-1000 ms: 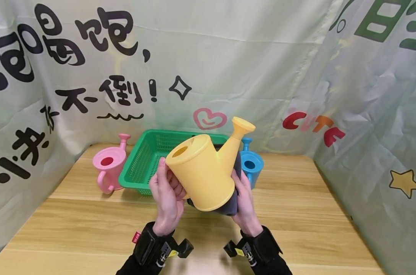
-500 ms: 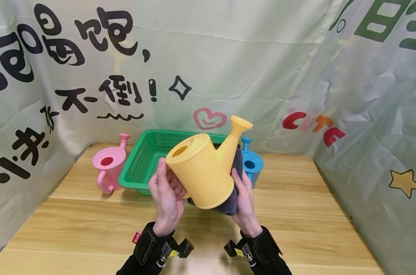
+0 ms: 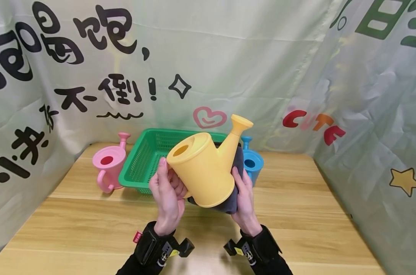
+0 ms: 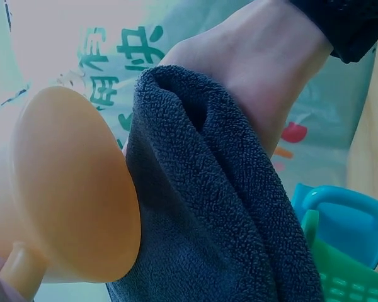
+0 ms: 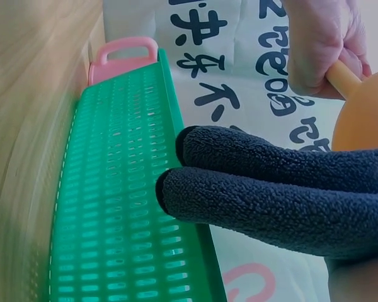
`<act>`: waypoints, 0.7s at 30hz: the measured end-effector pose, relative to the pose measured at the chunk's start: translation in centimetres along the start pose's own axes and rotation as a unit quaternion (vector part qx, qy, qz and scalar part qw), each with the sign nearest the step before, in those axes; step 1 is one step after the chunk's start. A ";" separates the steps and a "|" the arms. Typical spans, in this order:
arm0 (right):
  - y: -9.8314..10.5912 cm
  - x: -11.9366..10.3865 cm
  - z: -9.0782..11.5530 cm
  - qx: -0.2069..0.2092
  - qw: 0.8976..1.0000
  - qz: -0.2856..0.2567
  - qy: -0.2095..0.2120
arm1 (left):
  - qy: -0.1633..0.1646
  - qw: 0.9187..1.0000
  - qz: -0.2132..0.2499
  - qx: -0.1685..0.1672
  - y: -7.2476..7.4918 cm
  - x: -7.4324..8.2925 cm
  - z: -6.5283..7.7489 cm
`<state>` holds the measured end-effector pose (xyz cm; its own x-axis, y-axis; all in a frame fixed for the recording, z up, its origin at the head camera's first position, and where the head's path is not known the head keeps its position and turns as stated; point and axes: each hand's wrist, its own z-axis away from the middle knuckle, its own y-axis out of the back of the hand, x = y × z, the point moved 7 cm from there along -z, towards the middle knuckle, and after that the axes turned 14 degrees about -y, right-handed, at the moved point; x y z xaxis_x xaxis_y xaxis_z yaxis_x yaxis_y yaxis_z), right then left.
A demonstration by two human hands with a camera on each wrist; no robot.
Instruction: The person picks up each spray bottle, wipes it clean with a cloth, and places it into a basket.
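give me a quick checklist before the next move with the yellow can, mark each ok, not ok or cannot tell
1. Left hand grips the handle of the yellow can: ok.
2. Right hand holds the cloth: ok.
3. Yellow can upright: not ok, it is tilted.
4. Cloth pressed firmly on the yellow can: cannot tell, pressure does not show.
5. Pink can upright on the table: ok.
6. Basket empty: cannot tell, the yellow can hides part of it.

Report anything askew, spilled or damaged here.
Nothing stands out: the yellow plastic watering can is tilted, but the left hand holds it; the right hand holds a dark-grey terry cloth. No spill or damage shows.
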<state>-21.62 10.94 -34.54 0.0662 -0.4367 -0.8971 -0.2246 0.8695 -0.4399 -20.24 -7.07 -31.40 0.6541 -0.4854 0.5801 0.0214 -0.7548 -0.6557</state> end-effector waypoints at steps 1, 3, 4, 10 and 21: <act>0.0 0.0 0.0 0.003 1.000 0.000 -0.001 | 0.000 1.000 0.000 -0.001 0.0 0.0 0.0; 0.1 0.0 0.0 0.009 1.000 -0.001 -0.002 | -0.001 1.000 0.000 -0.002 -0.1 0.0 0.0; 0.1 0.0 0.0 0.011 1.000 -0.002 -0.002 | 0.000 1.000 0.000 -0.002 -0.1 0.0 0.1; 0.2 0.1 0.0 0.011 1.000 -0.021 -0.011 | 0.000 1.000 -0.008 -0.006 -0.2 -0.2 0.3; 0.5 0.4 -0.2 0.017 0.999 -0.043 -0.027 | -0.004 1.000 -0.020 -0.007 -0.4 -0.5 0.7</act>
<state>-21.86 11.12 -35.10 0.1365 -0.4973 -0.8567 -0.1833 0.8372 -0.5152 -20.09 -6.25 -31.78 0.6594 -0.4516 0.6010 0.0359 -0.7796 -0.6252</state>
